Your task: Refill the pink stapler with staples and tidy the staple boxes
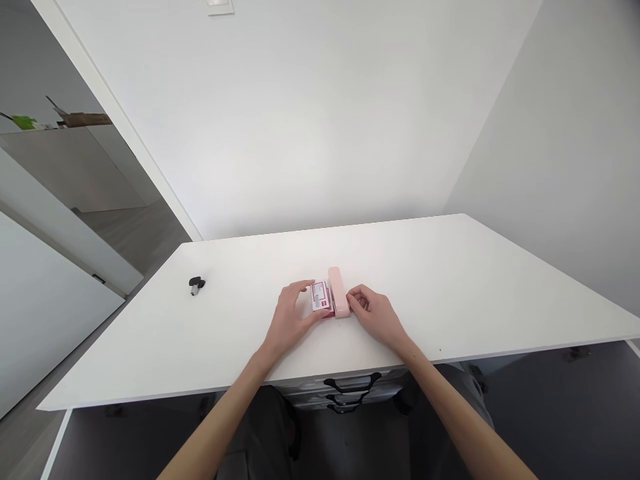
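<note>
A small white box with red print (320,295) sits between the thumb and fingers of my left hand (291,313), which is closed around it. A red edge shows under and beside the box, close to the table. Just right of it, a pink stapler (339,293) lies lengthwise, pointing away from me. My right hand (374,312) rests at the stapler's right side with its fingers curled and the tips drawn together. Those fingertips are at the stapler's edge; whether they hold anything is hidden.
The white table (450,280) spans the view, its back edge along a wall. On its left side lies a small black and grey object (197,285). Black drawer handles (353,385) stick out below the front edge. A doorway opens at far left.
</note>
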Tool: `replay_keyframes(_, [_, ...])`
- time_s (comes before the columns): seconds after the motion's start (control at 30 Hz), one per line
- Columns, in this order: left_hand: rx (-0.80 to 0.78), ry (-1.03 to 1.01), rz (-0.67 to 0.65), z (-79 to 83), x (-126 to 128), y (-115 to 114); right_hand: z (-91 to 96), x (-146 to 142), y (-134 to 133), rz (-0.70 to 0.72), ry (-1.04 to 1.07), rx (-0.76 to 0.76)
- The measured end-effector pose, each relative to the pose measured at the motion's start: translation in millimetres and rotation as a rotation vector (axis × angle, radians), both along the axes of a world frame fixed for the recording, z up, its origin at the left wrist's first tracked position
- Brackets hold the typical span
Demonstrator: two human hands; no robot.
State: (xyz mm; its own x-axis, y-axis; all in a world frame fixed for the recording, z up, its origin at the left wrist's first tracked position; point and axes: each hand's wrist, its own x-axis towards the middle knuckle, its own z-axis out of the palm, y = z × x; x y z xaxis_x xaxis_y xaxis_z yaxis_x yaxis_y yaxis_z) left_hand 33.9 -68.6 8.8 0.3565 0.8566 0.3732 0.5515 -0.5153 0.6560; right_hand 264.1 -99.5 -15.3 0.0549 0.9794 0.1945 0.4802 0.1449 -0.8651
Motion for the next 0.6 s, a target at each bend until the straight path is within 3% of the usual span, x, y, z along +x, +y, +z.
replay_keyframes(0.6, [0.019, 0.105, -0.036, -3.1, 3.5, 0.4, -0.2, 0.4, 0.7, -0.003, -0.012, -0.001])
